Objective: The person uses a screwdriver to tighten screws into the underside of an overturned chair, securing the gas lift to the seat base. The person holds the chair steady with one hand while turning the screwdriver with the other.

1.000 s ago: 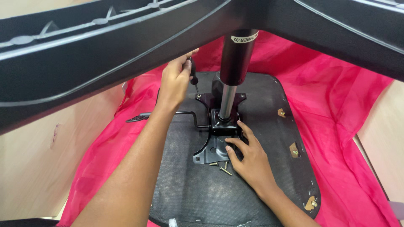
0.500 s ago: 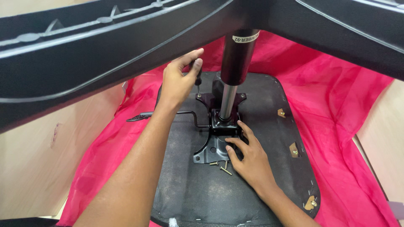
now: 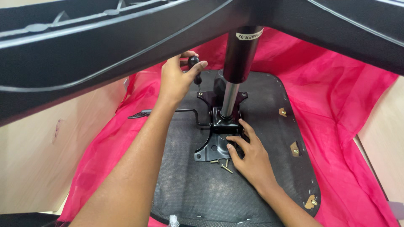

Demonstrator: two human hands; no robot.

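Under the chair base (image 3: 105, 46), over the seat bottom (image 3: 252, 185): right hand (image 3: 250, 155) lying spread on the metal plate (image 3: 214, 149); left hand (image 3: 179, 80) pinching an upright screwdriver (image 3: 195, 69), tip pointing down at the plate's far corner, loose screws (image 3: 223, 164) nearer the right.

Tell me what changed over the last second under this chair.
The left hand on the black screwdriver handle shifted its grip: the fingers opened, then closed round the handle again, at the same spot. The right hand stayed pressed on the metal mounting plate; the loose screws and gas cylinder stayed put.
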